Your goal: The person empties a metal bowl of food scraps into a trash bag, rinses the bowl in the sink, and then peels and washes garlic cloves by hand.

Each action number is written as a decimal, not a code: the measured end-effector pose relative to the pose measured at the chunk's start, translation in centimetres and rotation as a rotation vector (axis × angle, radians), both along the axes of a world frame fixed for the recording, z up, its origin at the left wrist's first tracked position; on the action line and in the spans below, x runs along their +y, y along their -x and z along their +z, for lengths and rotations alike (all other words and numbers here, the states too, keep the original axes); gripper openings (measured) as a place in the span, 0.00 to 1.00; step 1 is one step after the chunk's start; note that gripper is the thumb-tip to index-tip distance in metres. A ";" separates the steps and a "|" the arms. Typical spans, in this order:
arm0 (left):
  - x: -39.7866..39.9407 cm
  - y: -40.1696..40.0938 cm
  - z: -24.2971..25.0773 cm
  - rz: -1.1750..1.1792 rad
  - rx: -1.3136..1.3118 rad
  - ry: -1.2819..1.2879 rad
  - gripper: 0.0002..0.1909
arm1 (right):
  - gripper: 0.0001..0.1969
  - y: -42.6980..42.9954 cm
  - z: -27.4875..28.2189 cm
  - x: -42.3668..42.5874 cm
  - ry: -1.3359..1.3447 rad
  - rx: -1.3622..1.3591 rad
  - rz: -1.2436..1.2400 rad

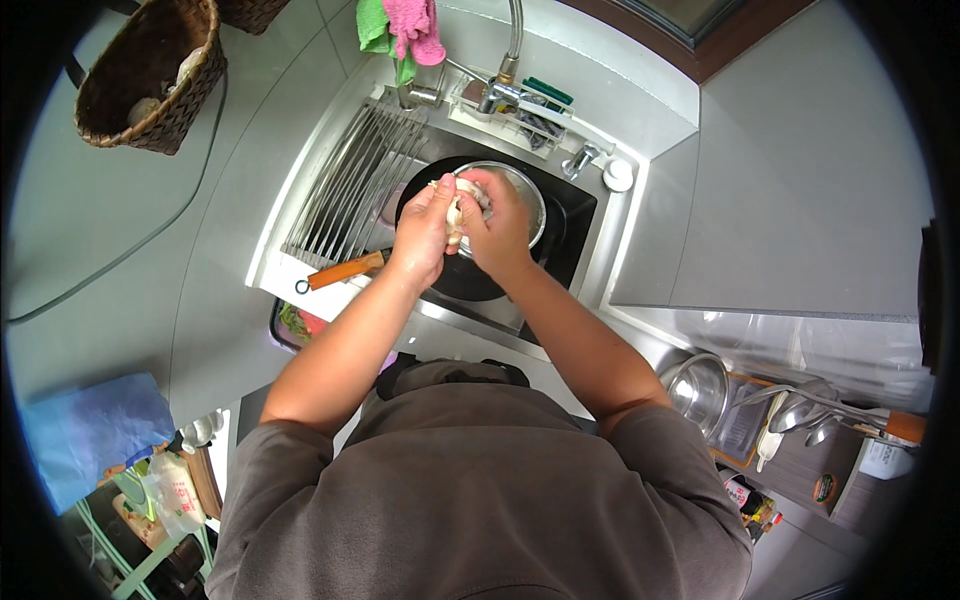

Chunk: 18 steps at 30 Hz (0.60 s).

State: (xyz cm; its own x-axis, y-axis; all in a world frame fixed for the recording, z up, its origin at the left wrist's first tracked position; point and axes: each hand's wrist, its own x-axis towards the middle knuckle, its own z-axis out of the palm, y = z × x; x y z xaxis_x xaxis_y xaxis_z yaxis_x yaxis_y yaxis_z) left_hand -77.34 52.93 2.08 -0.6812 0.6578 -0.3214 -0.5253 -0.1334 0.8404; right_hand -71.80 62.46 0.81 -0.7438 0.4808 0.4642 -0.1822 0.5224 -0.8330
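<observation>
Over the sink (586, 225), my left hand (426, 236) pinches a pale, whitish piece of food (454, 216), which looks like garlic or mushroom. Across from it, my right hand (501, 225) grips the same piece from the other side, thumb and fingers bent around it. Directly below sits a round metal bowl (537, 202), its contents mostly hidden by my hands. That bowl rests in a black wok (469, 285) inside the sink basin. An orange-brown wooden handle (346, 270) sticks out over the sink's left edge.
A steel roll-up drying rack (352, 180) spans the sink's left side. Behind stand a faucet (499, 94) and a sponge caddy (517, 124). A woven basket (161, 112) holds bulb-like items at upper left. Lower right, an open drawer (802, 465) and metal bowl (694, 394) lie near my elbow.
</observation>
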 end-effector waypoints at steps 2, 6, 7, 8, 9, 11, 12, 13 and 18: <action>0.4 -0.5 -0.1 0.066 -0.001 -0.074 0.15 | 0.10 -0.1 -0.4 -0.6 -0.027 0.038 -0.064; 1.3 -1.0 -0.2 0.193 0.058 -0.056 0.14 | 0.10 0.3 -0.6 -1.0 -0.076 0.076 -0.141; 1.5 -0.8 -0.7 0.216 0.093 -0.083 0.14 | 0.10 0.4 -0.7 -1.1 -0.088 0.088 -0.162; 1.6 -0.7 -1.1 0.239 0.128 -0.110 0.14 | 0.10 0.5 -0.9 -1.1 -0.087 0.088 -0.161; 1.6 -0.8 -1.1 0.239 0.128 -0.109 0.14 | 0.09 0.6 -0.9 -1.2 -0.102 0.099 -0.176; 1.7 -0.8 -1.2 0.261 0.135 -0.105 0.13 | 0.09 0.6 -1.0 -1.3 -0.115 0.110 -0.190; 1.8 -0.9 -1.4 0.261 0.133 -0.105 0.13 | 0.09 0.5 -1.0 -1.4 -0.042 0.075 -0.206; 2.0 -1.1 -1.6 0.311 0.115 -0.084 0.13 | 0.08 0.5 -1.0 -1.5 0.033 0.040 -0.222; 1.5 -1.0 -0.7 0.285 -0.008 -0.029 0.11 | 0.08 0.7 -1.9 -1.0 0.287 0.045 -0.147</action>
State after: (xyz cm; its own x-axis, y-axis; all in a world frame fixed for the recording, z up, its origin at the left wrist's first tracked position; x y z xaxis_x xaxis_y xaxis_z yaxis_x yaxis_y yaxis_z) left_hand -76.39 54.41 1.41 -0.8373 0.4493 -0.3116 -0.4701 -0.3006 0.8298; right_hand -72.52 61.42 -1.06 -0.6387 0.6974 0.3250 -0.1625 0.2905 -0.9430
